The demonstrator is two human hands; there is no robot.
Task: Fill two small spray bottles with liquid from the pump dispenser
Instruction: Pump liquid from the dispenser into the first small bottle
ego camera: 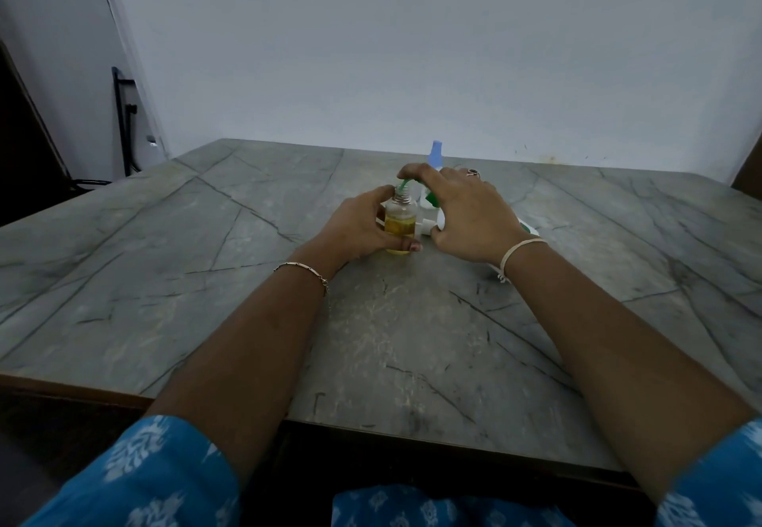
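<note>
The left hand (pixel 358 223) grips a small bottle (pixel 400 221), part full of yellow liquid, upright on the table (pixel 206 258). At its 3 o'clock, the right hand (pixel 466 213) curls over the pump dispenser (pixel 431 198), whose green spout (pixel 403 186) meets the bottle's mouth. A blue-capped bottle (pixel 436 154) stands at 1 o'clock.

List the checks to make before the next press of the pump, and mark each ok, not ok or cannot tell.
1. The small bottle stands upright on the table: ok.
2. The left hand grips the small bottle: ok.
3. The green spout points into the open neck: ok.
4. The right hand holds the pump: ok.
5. There is room left above the yellow liquid: ok.
6. The blue-capped bottle behind is already filled: cannot tell.
</note>
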